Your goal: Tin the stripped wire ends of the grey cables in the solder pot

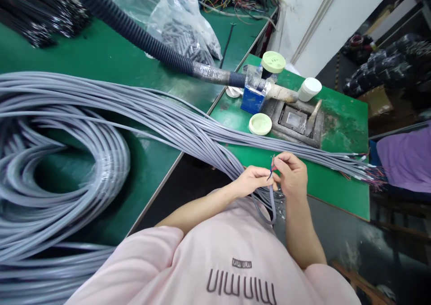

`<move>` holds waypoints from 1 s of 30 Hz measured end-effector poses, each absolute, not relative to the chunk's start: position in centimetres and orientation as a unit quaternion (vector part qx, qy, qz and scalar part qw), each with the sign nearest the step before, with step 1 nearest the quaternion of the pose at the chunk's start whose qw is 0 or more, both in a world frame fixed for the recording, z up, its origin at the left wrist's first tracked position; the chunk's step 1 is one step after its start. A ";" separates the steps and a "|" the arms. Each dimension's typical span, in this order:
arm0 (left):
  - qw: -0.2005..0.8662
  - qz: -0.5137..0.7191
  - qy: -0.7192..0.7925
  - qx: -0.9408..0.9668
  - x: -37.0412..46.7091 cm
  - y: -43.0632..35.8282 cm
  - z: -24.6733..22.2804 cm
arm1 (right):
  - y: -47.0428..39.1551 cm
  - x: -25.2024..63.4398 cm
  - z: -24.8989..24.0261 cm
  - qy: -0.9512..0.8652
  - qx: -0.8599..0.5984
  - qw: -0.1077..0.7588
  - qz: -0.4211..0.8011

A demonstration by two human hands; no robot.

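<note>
Between thumb and fingers, my left hand (257, 179) pinches a grey cable (272, 202) just below its stripped end. Thin coloured wires (272, 165), some red and blue, fan upward from that end. My right hand (292, 172) is closed at those wires, thumb and forefinger together on them; which strands it grips is too small to tell. Below the hands the cable bends in a loop in front of my shirt. Just beyond my hands, a long bundle of grey cables (202, 137) crosses the bench, its stripped ends (373, 175) lying at the right.
A solder pot (296, 119) sits in a dirty frame on the green board, under a black extraction hose (134, 36). Around it stand a white jar (310, 89), an open pale-green tub (260, 124) and a blue box (252, 99). Coiled cables (111, 175) fill the left. Another person's purple sleeve (406, 157) is at right.
</note>
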State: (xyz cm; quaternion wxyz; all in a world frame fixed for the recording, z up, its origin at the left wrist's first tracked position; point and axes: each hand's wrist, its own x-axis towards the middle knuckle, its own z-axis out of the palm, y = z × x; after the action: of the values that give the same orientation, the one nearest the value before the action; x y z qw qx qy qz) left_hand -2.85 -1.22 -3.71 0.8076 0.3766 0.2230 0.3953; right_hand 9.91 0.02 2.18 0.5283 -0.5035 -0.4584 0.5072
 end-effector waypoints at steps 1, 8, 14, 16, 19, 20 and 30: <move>0.802 0.401 0.231 0.377 -2.8 -1.2 -3.7 | -0.1 9.8 2.3 -0.457 -0.508 0.532 0.500; 0.724 0.450 0.276 0.444 -2.6 -1.5 -3.9 | 0.0 9.6 1.6 -0.487 -0.536 0.549 0.417; 0.699 0.450 0.285 0.478 -2.5 -1.3 -3.7 | 0.5 9.6 0.3 -0.432 -0.517 0.601 0.432; 0.714 0.457 0.275 0.453 -2.3 -1.1 -3.4 | 0.8 9.5 0.4 -0.393 -0.505 0.619 0.455; 0.745 0.452 0.258 0.418 -2.1 -1.1 -3.1 | 1.6 10.1 1.1 -0.352 -0.480 0.655 0.465; 0.754 0.445 0.256 0.410 -2.1 -1.2 -3.1 | 1.9 10.7 1.4 -0.341 -0.464 0.676 0.459; 0.775 0.419 0.261 0.395 -2.4 -1.7 -3.1 | -0.2 13.0 3.3 -0.625 -0.566 0.386 0.376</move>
State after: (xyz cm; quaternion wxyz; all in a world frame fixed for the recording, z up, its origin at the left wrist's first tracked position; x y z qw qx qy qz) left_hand -2.38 -1.66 -3.14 0.7747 0.3951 0.2608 0.4192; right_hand 12.96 -0.23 3.33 0.3856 -0.5657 -0.6246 0.3757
